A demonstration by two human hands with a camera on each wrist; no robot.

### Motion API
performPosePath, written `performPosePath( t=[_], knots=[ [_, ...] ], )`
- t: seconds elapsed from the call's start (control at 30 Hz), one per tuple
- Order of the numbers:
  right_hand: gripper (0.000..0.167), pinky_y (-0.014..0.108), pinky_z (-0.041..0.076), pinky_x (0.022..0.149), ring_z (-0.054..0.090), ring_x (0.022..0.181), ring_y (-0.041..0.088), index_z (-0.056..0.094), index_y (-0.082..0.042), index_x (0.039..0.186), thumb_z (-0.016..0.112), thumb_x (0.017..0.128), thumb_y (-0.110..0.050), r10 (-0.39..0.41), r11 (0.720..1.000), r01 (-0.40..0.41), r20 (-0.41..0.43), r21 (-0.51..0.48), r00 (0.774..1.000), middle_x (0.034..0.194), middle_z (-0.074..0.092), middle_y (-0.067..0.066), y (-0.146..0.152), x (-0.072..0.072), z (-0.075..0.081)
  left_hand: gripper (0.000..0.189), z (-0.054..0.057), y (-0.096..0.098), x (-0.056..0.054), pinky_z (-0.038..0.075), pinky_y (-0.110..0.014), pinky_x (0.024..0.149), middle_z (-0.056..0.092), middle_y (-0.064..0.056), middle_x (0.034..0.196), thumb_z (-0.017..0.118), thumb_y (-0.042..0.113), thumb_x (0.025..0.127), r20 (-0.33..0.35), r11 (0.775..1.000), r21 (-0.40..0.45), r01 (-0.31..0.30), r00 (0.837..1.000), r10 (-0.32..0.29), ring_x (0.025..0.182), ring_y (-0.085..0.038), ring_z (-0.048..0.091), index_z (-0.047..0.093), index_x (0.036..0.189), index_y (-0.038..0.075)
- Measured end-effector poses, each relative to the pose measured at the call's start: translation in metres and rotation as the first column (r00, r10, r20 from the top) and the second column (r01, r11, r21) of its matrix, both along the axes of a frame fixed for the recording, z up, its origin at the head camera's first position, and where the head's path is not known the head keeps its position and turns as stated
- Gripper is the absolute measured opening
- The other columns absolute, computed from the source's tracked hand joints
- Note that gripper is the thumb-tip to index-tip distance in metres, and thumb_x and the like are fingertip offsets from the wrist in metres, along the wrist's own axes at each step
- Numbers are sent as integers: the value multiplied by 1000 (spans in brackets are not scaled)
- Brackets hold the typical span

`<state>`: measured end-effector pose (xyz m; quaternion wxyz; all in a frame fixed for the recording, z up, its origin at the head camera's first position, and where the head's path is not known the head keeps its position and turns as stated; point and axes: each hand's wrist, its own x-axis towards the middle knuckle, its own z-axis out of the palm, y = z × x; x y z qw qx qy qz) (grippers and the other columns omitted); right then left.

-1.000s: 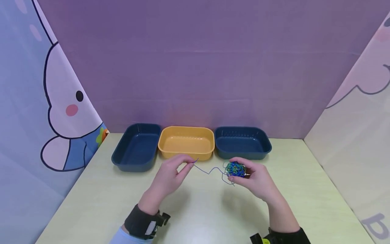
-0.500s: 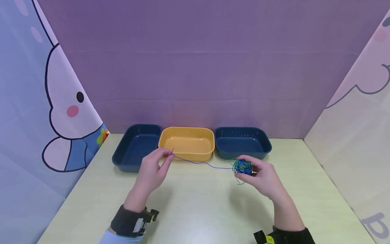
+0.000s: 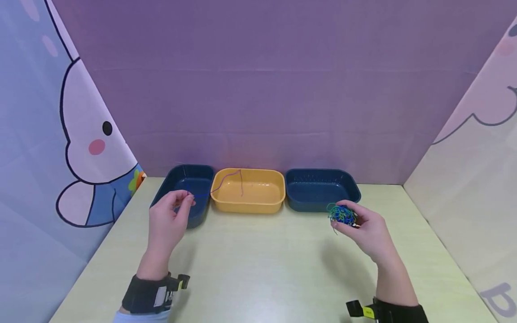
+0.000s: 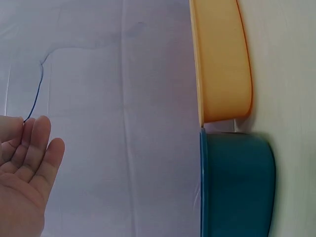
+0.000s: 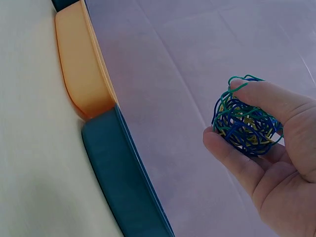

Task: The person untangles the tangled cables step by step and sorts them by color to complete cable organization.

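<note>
My left hand [image 3: 166, 224] pinches one end of a thin blue-purple wire [image 3: 241, 181] between thumb and fingertips, above the front of the left dark blue tray [image 3: 198, 219]. From there the wire runs right over the yellow tray [image 3: 246, 207], its far end loose in the air. In the left wrist view the wire [image 4: 37, 94] rises in a bend from the fingertips. My right hand [image 3: 369, 231] grips a tangled ball of blue, green and yellow wires [image 5: 242, 123] between thumb and fingers, just in front of the right dark blue tray [image 3: 319, 206]. Loose loops stick out of the ball.
The three trays stand side by side along the back of the pale table [image 3: 262, 269]. Behind them hangs a purple cloth [image 3: 262, 98]. Cartoon-printed cloths [image 3: 93, 134] flank the table.
My left hand has moved left, drawing the wire out of the ball until it came free. My right hand has shifted right and slightly back with the ball.
</note>
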<state>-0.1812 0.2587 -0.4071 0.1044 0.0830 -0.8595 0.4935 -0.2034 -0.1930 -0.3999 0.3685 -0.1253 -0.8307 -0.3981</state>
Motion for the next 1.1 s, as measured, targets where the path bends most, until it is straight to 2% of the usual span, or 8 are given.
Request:
performPosePath(
  t=[0.17, 0.53, 0.77, 0.97, 1.1],
  knots=[
    [46, 29, 60, 70, 68, 90, 26, 67, -14, 129, 84, 86, -18, 25, 999, -26, -14, -22, 1000, 114, 67, 16, -1, -2, -2, 8, -1, 1, -1, 44, -5, 76, 73, -9, 91, 71, 7, 96, 2, 1000, -19, -2, 1000, 2, 86, -23, 71, 70, 99, 0],
    [46, 29, 60, 73, 66, 93, 30, 67, -14, 129, 84, 87, -16, 35, 999, -35, -2, -26, 999, 116, 66, 17, -3, -2, -2, 9, -2, 4, -1, 43, -5, 81, 73, -9, 92, 72, 7, 96, 36, 999, -36, -19, 999, 21, 87, -23, 71, 70, 100, 0],
    [47, 29, 60, 73, 67, 94, 29, 66, -15, 130, 84, 87, -18, 36, 999, -36, 0, -40, 999, 118, 65, 16, -2, -2, 0, 8, -2, 6, -3, 43, -4, 80, 73, -10, 93, 72, 6, 96, 16, 999, -31, -20, 1000, 20, 87, -24, 71, 70, 100, 0],
    [47, 30, 60, 73, 66, 93, 30, 67, -16, 130, 85, 86, -20, 49, 998, -48, 10, -47, 999, 119, 65, 16, -4, -2, -2, 10, -4, 0, -7, 49, -10, 78, 73, -11, 93, 73, 7, 95, 20, 996, -51, -66, 998, 67, 87, -25, 71, 70, 101, 0],
    [47, 29, 60, 71, 66, 92, 30, 67, -17, 129, 85, 86, -20, 37, 999, -37, -4, -25, 999, 118, 66, 15, -6, -2, -4, 12, -5, -11, -14, 48, -12, 75, 73, -11, 94, 71, 11, 97, 42, 993, -60, -102, 994, 105, 87, -26, 70, 70, 102, 0]
  ],
)
